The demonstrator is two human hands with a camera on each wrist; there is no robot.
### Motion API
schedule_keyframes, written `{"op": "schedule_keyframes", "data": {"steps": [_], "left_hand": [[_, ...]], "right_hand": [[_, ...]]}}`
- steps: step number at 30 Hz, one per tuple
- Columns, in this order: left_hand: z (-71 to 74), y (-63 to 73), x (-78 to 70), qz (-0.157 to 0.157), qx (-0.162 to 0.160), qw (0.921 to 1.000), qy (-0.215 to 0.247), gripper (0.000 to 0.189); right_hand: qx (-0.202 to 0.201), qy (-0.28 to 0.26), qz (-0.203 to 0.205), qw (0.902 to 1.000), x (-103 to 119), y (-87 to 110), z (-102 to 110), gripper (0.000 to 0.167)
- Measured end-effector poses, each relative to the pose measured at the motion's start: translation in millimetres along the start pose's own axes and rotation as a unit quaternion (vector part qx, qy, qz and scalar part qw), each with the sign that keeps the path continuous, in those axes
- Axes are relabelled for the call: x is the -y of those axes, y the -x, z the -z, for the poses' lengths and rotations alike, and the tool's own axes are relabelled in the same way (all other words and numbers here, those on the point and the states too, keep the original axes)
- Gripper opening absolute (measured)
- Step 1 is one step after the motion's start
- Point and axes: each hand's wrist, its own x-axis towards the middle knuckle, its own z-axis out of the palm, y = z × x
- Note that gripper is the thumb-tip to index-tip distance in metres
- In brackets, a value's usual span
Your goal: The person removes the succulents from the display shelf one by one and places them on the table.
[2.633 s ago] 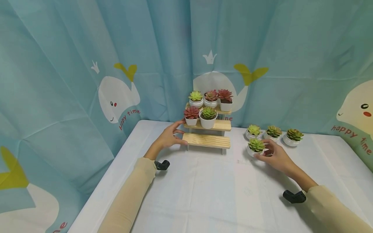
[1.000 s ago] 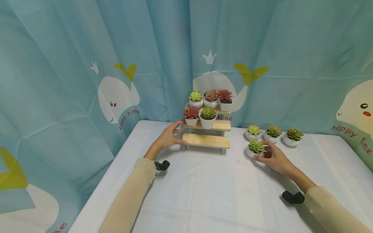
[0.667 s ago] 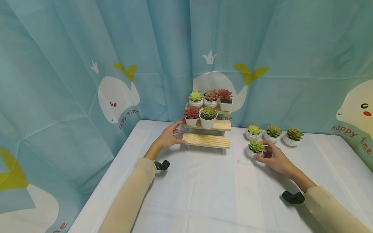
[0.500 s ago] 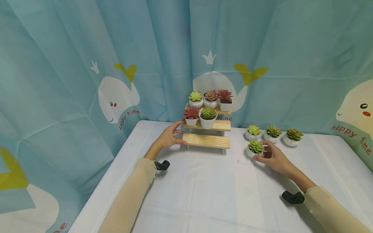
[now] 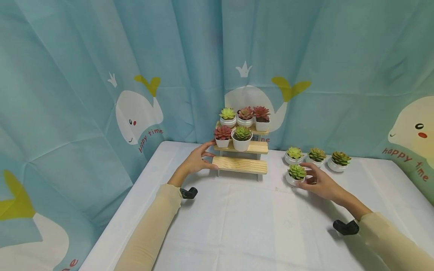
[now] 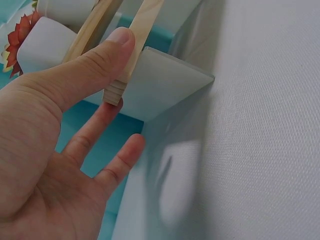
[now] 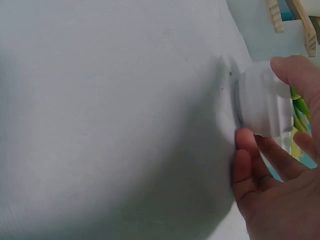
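Note:
A three-tier wooden plant stand (image 5: 239,164) stands against the curtain, with potted succulents on its upper two steps. My left hand (image 5: 196,159) is at its left end; the left wrist view shows the thumb on the lowest plank (image 6: 134,55) and a fingertip under its end. To the right, my right hand (image 5: 320,182) holds a green succulent in a round white pot (image 5: 295,180), thumb at the near side and fingers round the back. In the right wrist view the white pot (image 7: 262,100) sits between thumb and fingertips, its base close to the tablecloth.
Behind the held pot stand three more white-potted succulents: a light green one (image 5: 293,155), a darker one (image 5: 317,156) and another dark one (image 5: 339,161). A blue whale-print curtain (image 5: 190,56) borders the white-covered table (image 5: 244,226) at back and left.
Over the longer span the held pot shifts slightly toward me. Since half a second ago my right fingers reach a little further over its back and the right wrist shifts slightly. The left hand stays put.

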Motion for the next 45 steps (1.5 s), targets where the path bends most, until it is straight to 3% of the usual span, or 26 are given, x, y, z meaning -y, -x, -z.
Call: {"op": "schedule_keyframes", "data": {"steps": [7, 20, 30, 45], "left_hand": [[0.2, -0.3, -0.2, 0.004, 0.004, 0.9999, 0.010, 0.099], [-0.4, 1.2, -0.6, 0.005, 0.001, 0.9999, 0.010, 0.098], [-0.2, 1.8, -0.2, 0.007, -0.001, 0.9998, 0.016, 0.098], [-0.6, 2.4, -0.4, 0.006, 0.000, 0.9999, 0.014, 0.097]], "right_hand": [[0.025, 0.003, -0.009, 0.9996, 7.9, 1.1, 8.2, 0.087], [0.056, 0.024, 0.019, 0.9980, 32.4, 6.8, 35.9, 0.090], [0.042, 0.050, 0.046, 0.9968, 43.6, 5.0, 52.2, 0.085], [-0.001, 0.060, 0.075, 0.9954, 61.0, -4.8, 53.2, 0.082]]}}
